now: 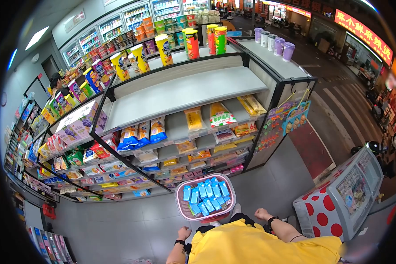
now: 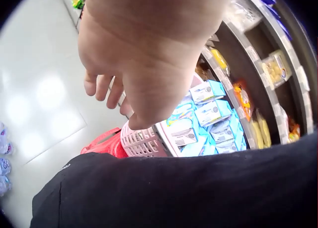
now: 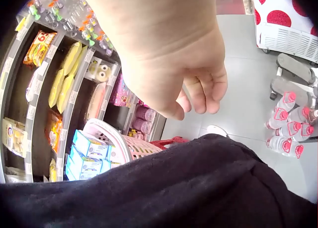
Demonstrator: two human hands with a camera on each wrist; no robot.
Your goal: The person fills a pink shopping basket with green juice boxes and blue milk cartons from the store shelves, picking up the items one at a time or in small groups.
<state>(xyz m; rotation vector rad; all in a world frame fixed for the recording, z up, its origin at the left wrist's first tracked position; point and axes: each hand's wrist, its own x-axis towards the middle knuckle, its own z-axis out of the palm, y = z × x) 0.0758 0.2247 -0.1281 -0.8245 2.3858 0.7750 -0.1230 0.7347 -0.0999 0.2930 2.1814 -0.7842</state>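
A shop: packaged snacks fill the shelving rack (image 1: 185, 97); drinks fridges (image 1: 123, 22) line the wall behind it, a glass-topped freezer (image 1: 339, 193) beside it.

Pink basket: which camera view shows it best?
Head: the pink basket shows nearly its whole rim, plus blue cartons. Left wrist: part, behind left hand and black cloth. Right wrist: part, again behind black cloth.

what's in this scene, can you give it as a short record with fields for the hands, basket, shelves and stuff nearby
left hand: fingers loosely curled, holding nothing
right hand: fingers loosely curled, holding nothing
basket: pink, in front of the person
basket contents: blue-and-white boxes
shelves: packaged foods, including blue-and-white bags
shelf top: canisters
right side: freezer with red dots
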